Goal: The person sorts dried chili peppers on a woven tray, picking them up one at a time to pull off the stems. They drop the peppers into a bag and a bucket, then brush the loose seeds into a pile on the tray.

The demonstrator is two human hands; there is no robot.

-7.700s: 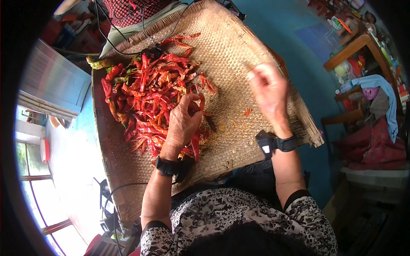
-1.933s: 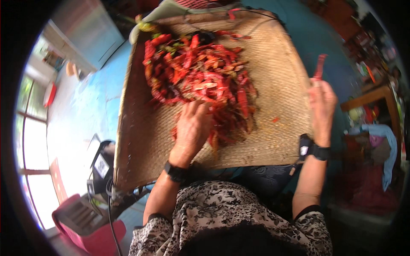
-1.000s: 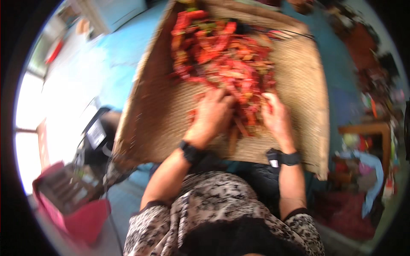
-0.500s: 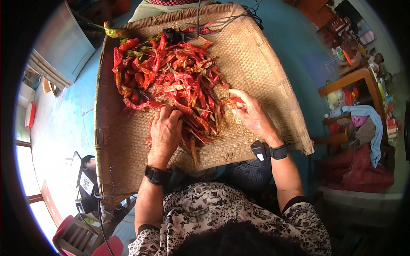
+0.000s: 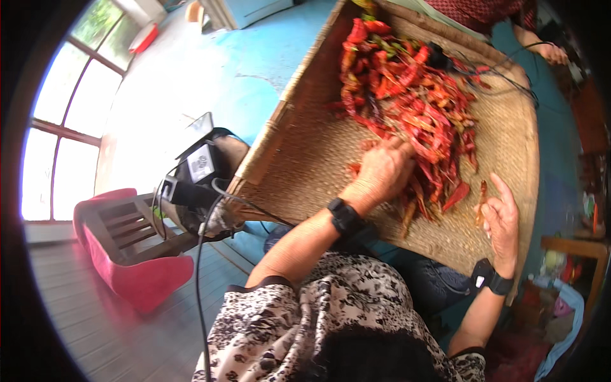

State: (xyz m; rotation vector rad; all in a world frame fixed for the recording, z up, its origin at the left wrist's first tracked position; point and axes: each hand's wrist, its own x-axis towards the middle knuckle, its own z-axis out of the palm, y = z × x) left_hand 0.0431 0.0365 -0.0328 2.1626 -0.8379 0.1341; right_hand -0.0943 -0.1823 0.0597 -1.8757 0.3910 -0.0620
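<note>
Red and orange dried chili peppers [image 5: 439,124] lie heaped on a shallow woven bamboo tray [image 5: 305,159]. At the heap's near left edge is my left hand [image 5: 386,167], its fingers curled down on the chilies; the fingertips are partly hidden among them. My right hand [image 5: 501,216] is over the tray's right side, apart from the heap. Its index finger points up while the thumb and other fingers close at a thin orange-brown dried chili [image 5: 482,198]. A loose red chili [image 5: 456,195] lies between the heap and that hand.
A dark plug or device [image 5: 438,56] with cables lies at the tray's far side. Another person's hand [image 5: 552,53] shows beyond it. Left of the tray are a black device on a stand [image 5: 200,167], a hanging cable [image 5: 200,280] and a chair with pink cloth [image 5: 143,280].
The view has swung left, so the tray appears tilted and farther right. My right hand has drawn away from the heap, its index finger now raised. My left hand stays at the chilies.
</note>
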